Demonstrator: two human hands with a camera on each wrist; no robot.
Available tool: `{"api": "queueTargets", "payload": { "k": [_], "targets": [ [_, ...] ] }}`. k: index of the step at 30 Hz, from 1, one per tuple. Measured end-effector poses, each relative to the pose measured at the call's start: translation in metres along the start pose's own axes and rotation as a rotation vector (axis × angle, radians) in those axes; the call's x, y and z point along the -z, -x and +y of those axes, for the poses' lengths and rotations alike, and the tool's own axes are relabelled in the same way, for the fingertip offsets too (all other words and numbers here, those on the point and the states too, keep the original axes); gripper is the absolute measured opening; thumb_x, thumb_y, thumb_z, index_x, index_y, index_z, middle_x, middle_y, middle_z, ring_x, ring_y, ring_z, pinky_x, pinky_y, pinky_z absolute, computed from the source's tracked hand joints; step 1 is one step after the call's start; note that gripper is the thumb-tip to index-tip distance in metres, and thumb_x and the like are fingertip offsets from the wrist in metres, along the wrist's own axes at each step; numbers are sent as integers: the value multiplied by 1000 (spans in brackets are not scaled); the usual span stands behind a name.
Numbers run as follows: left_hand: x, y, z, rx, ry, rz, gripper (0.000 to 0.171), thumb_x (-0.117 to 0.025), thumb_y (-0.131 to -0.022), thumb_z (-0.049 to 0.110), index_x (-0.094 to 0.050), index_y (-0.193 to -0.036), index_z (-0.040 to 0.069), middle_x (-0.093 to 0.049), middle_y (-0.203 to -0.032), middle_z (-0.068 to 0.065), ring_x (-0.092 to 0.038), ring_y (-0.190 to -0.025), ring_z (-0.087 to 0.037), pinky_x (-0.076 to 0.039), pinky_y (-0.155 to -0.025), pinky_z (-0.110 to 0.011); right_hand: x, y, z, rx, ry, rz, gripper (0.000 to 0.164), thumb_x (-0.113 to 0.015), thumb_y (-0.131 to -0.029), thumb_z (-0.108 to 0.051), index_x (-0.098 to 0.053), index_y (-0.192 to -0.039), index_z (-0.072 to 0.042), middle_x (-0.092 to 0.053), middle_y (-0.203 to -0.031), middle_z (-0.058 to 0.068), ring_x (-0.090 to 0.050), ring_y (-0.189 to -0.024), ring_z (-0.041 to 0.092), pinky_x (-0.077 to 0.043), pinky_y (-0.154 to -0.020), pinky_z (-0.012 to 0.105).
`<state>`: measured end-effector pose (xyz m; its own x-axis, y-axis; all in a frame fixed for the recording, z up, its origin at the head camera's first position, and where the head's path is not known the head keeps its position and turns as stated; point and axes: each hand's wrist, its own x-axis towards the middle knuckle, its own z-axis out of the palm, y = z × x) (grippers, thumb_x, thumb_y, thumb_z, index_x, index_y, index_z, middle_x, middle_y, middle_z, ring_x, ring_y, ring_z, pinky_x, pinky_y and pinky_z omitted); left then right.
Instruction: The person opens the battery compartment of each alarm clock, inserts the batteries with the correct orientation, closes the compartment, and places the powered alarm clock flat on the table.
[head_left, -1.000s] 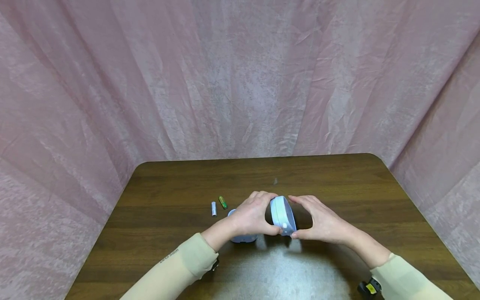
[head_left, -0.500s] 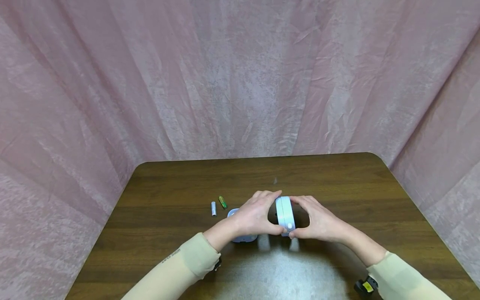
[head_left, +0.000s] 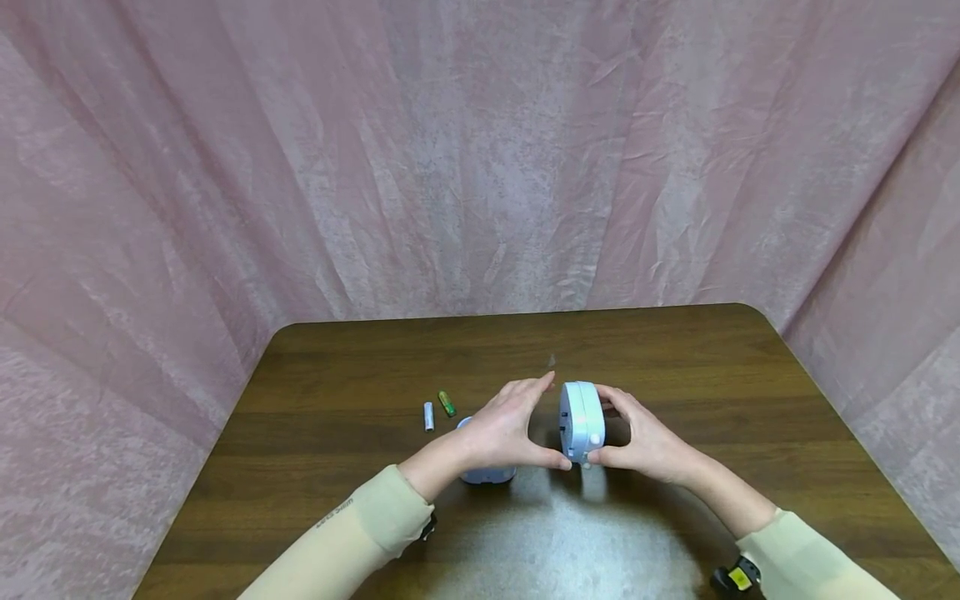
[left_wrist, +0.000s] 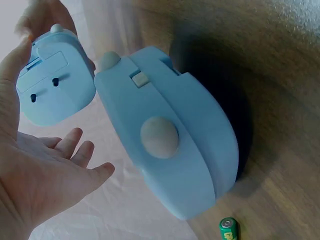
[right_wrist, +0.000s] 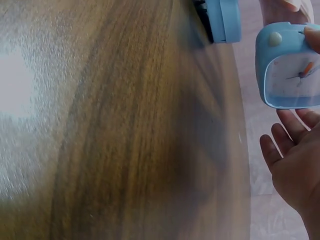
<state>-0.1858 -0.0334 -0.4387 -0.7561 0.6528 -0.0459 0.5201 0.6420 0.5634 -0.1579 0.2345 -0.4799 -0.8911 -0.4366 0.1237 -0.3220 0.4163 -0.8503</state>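
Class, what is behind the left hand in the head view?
A blue object on the table; parts of its near and far edges show, but the left hand covers the middle.

Left hand masks much of the lower blue case; the desk's near edge, out of frame; sleeve lettering, too small to read!

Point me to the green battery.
In the head view, the green battery lies on the wooden table, left of centre, just right of and beyond the pale battery.
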Motion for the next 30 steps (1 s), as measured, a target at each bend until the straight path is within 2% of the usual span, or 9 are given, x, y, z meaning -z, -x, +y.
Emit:
{"api": "queueTargets", "payload": {
  "k": [6,10,16,22,26,30],
  "targets": [
    [-3,0,-2,-4,1,-7,124,-81,-74,69,-16,-165,17,-34,-163,-3,-28,-149,-24,-30,-117,-48,-3,-1,2,-3,-106,-16,86,-85,-81,-20,-38,-152,-5,-56,-135,9,-53,-123,32,-43,-102,39],
    [-5,0,-2,0,-3,-1,123,-82,-73,68,-18,-165,16,-36,-161,-3,-30,-148,-24,-31,-117,-48,-5,-1,2,-10,-148,-6,84,-84,-81,-18,-38,-151,-4,-56,-133,11,-54,-121,32,-44,-99,32],
    [-5,1,-2,-3,14,18,119,-83,-73,67,-25,-163,15,-40,-158,1,-32,-147,-22,-32,-116,-47,-6,-1,1,-30,-249,18,83,-81,-83,-14,-37,-153,-3,-55,-132,15,-55,-118,34,-48,-95,31],
    [-5,0,-2,22,114,29,114,-84,-73,63,-31,-161,14,-43,-154,4,-34,-144,-18,-38,-113,-45,-6,1,0,-55,-392,0,85,-78,-85,-9,-31,-156,-5,-50,-141,17,-54,-123,27,-47,-97,30],
    [-5,0,-3,34,152,31,112,-85,-74,63,-32,-161,16,-45,-152,4,-35,-141,-17,-39,-111,-45,-7,1,1,-51,-431,-8,86,-78,-86,-10,-30,-157,-5,-49,-143,17,-54,-124,24,-47,-98,29],
    [-5,2,-3,33,146,32,109,-82,-74,66,-35,-160,17,-45,-152,3,-35,-141,-16,-40,-110,-46,-9,1,2,-36,-463,-26,85,-76,-87,-9,-29,-158,-5,-48,-144,15,-52,-126,22,-45,-100,28]
  ]
}}
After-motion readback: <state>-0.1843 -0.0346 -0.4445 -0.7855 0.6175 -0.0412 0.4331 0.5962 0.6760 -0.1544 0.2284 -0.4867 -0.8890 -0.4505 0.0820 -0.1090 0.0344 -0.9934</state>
